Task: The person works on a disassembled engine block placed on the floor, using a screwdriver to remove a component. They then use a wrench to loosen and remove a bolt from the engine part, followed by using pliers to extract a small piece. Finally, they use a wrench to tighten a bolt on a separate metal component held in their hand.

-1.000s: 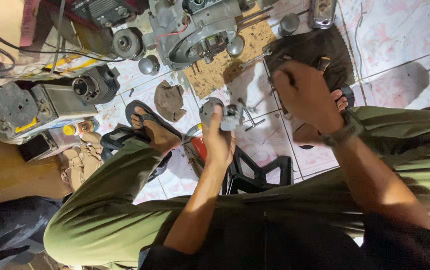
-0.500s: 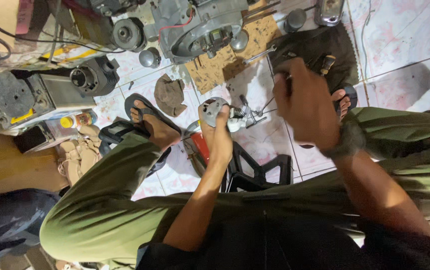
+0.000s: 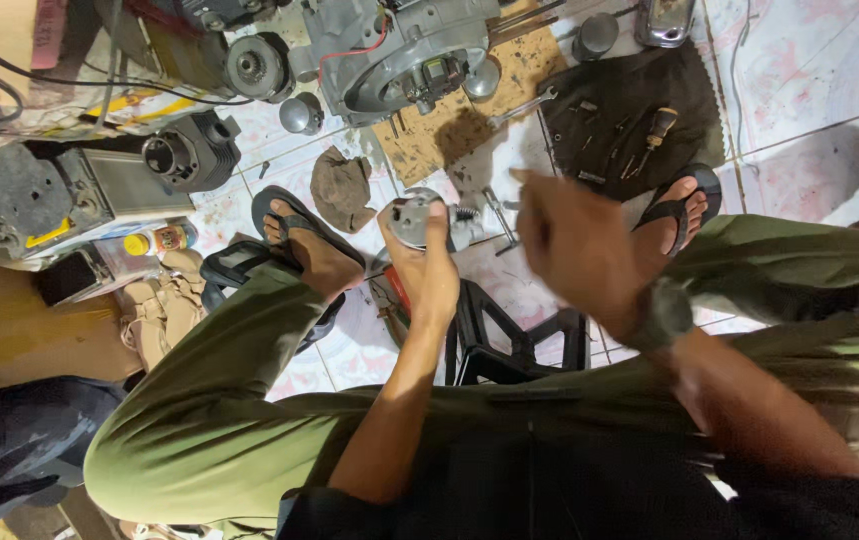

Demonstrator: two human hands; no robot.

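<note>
From the head camera, looking straight down past the person's knees, the left hand (image 3: 429, 265) is clenched around a small round grey metal part (image 3: 412, 217), fingers wrapped over its near side so that only the flat top face and a bit of the rim show above the thumb. The part sits at the top of that grasp, held up off the tiled floor (image 3: 809, 90) between the two green trouser legs (image 3: 199, 400). Just to the right of the held part, and apart from it, the right hand (image 3: 579, 245) hangs in the air, blurred; its fingers look loosely spread with nothing seen between them, though the blur leaves that unsure. A dark watch (image 3: 661, 315) sits on its wrist. Directly beneath the gripping hand stands a black plastic stool (image 3: 509, 340), and beside the grasp on the floor lie a few loose bolts and small metal pieces (image 3: 484, 215). Beyond the held part, farther from the person, rests a large grey engine casing (image 3: 399, 50) on a board, with a dark cloth (image 3: 629, 110) carrying small tools to the right of it. Left of the grasp, a sandalled foot (image 3: 304, 245) rests on the floor, with a brown rag (image 3: 341, 188) just past it.
</note>
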